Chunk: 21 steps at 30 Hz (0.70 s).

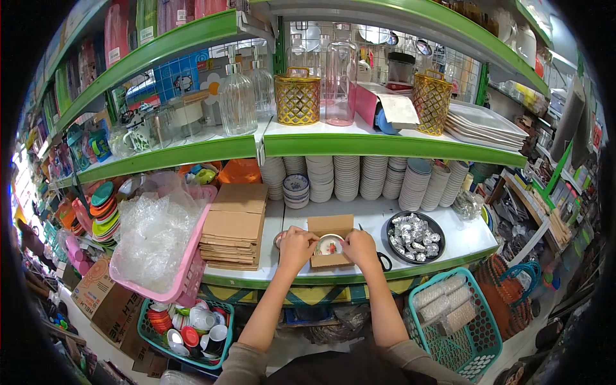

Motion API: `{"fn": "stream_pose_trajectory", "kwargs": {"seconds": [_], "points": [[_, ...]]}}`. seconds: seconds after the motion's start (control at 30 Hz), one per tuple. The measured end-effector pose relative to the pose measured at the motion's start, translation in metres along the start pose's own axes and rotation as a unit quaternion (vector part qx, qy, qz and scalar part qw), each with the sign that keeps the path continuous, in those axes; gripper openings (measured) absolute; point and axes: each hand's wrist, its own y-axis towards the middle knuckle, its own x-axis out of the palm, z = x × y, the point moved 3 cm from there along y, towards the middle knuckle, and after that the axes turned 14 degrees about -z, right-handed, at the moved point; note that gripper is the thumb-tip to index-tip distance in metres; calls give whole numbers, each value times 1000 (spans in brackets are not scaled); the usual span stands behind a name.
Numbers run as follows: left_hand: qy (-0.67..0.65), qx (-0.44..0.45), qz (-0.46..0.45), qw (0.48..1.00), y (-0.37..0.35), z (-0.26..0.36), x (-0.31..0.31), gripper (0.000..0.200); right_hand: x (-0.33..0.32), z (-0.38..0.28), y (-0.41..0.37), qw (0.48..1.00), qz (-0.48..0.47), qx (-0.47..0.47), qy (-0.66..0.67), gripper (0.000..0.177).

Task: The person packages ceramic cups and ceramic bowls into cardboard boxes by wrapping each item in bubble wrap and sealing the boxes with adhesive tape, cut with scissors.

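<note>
A small open cardboard box point(330, 259) stands on the white shelf, its back flap raised. Inside it, or at its opening, is a round white bowl point(329, 246) with a red and green pattern. My left hand point(299, 246) is closed at the bowl's left rim, fingertips pressed on it. On the other side, my right hand point(359, 247) has its fingers at the bowl's right rim and the box's edge. Scissors point(384, 261) lie just right of my right hand. A small round object point(278, 239) sits partly hidden behind my left hand.
Left of the box are stacked flat cardboard boxes point(233, 224) and a pink basket point(198, 256) of bubble wrap. A black tray point(416, 259) of foil-wrapped pieces is at the right. Stacked bowls point(347, 176) line the back. Teal baskets point(494, 340) stand below.
</note>
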Motion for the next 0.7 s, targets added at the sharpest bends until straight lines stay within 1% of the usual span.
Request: {"fn": "stream_pose_trajectory", "kwargs": {"seconds": [0.07,0.13,0.23,0.3,0.37,0.47,0.53,0.57,0.63,0.7], "points": [[-11,-2,-2,1000,-1,1,-1,10,0,1,0,1000,5,-1,0,23],[-21,-4,-4,1000,-3,1,1,10,0,-1,0,999,-9,0,-31,24],[0,1,5,1000,-3,1,2,12,0,-5,-1,998,-7,-6,-58,25],[-17,-3,21,1000,-3,-1,4,14,-1,-7,-2,998,-7,-8,-61,25],[-21,-2,17,1000,-3,-1,4,15,-2,-8,-2,998,-8,-8,-65,26],[-28,-1,17,999,-4,1,3,16,0,-7,-1,998,-29,-5,-59,27],[-32,-2,21,999,-5,2,3,16,1,-8,0,995,-61,-6,-82,25],[-31,1,31,999,-6,3,2,15,2,-9,-1,995,-61,-7,-83,25],[-30,2,43,999,-8,4,2,15,-4,-12,-3,1000,-6,-5,-20,28],[-43,20,61,997,-11,5,2,16,-8,-16,-6,1000,3,-2,-14,29]]}}
